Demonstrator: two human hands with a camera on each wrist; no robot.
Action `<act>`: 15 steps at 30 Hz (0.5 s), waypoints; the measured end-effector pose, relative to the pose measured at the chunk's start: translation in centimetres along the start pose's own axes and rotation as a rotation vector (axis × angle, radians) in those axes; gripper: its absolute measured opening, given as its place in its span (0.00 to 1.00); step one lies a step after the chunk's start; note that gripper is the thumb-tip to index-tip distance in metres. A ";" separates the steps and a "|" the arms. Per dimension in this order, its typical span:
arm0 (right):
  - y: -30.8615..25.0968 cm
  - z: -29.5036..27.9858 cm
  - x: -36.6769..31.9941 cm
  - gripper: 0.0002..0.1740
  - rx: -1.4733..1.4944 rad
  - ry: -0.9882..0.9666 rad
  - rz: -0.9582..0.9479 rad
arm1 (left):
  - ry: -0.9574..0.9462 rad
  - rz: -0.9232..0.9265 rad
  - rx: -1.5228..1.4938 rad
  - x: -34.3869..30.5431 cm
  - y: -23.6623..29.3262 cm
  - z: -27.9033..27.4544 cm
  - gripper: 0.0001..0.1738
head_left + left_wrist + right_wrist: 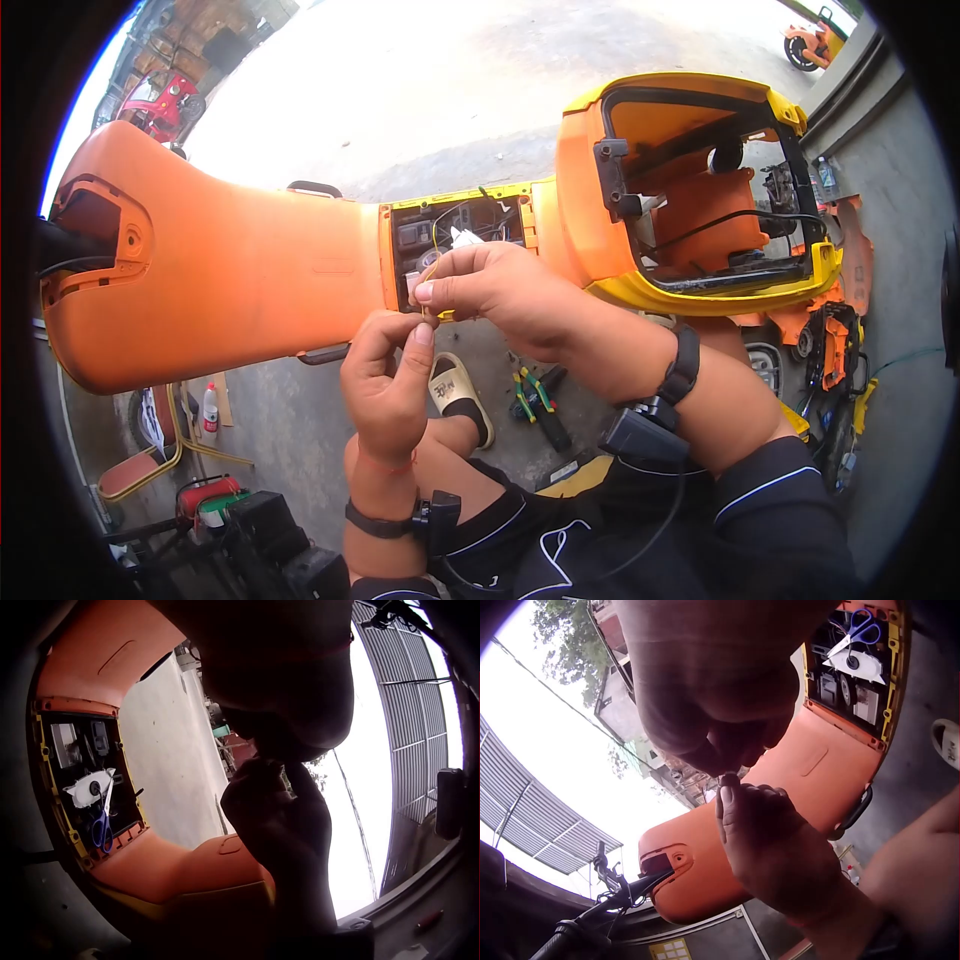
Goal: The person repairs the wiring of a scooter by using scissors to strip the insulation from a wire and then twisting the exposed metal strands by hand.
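Observation:
Both hands meet over the open compartment [460, 215] in the middle of the orange scooter body [250, 250]. Between thumb and fingers, my right hand [505, 295] pinches a thin yellow wire [435, 240] that rises out of the compartment. Just below it, my left hand [385, 375] pinches the lower end of that wire, thumb pointing up and the other fingers curled. In both wrist views the fingers are dark and hide the wire. Blue-handled scissors [103, 825] lie in the compartment against a white piece [88, 787], which also shows in the right wrist view.
Green-handled pliers [535, 390] lie on the floor beside a sandalled foot [460, 395]. To the right stands a yellow-edged frame opening [720, 290], with loose orange panels [840, 330] beyond it. A bottle [210, 408] and a black tool pile [265, 535] are at lower left.

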State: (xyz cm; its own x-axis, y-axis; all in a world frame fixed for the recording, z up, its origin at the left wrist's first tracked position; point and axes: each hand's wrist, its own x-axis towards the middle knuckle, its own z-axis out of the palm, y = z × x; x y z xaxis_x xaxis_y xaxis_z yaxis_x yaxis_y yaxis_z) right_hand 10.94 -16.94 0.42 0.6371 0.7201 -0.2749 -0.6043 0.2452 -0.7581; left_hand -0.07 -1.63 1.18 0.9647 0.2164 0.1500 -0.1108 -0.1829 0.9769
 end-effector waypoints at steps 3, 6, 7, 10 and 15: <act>-0.2 -0.3 -0.1 0.12 -0.036 0.024 -0.005 | 0.012 0.044 0.059 -0.1 0.1 0.2 0.03; -0.5 -0.3 -0.5 0.12 -0.078 0.044 -0.006 | 0.019 0.051 0.063 -0.3 0.3 0.3 0.03; -0.5 -0.3 -0.6 0.12 -0.065 0.038 -0.012 | 0.021 0.058 0.073 -0.4 0.3 0.3 0.03; -1.2 -0.1 -1.3 0.12 -0.078 0.027 -0.039 | 0.035 0.034 0.062 -0.7 0.4 0.3 0.03; -1.0 0.2 -1.5 0.12 -0.180 0.005 -0.152 | 0.051 0.028 0.054 -0.7 0.4 0.3 0.03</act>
State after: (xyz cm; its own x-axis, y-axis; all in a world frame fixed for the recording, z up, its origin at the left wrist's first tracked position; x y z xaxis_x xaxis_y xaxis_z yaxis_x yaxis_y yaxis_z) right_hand 10.48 -18.14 1.75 0.7169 0.6803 -0.1527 -0.4068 0.2303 -0.8840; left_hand -0.74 -2.15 1.40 0.9479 0.2588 0.1858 -0.1230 -0.2408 0.9628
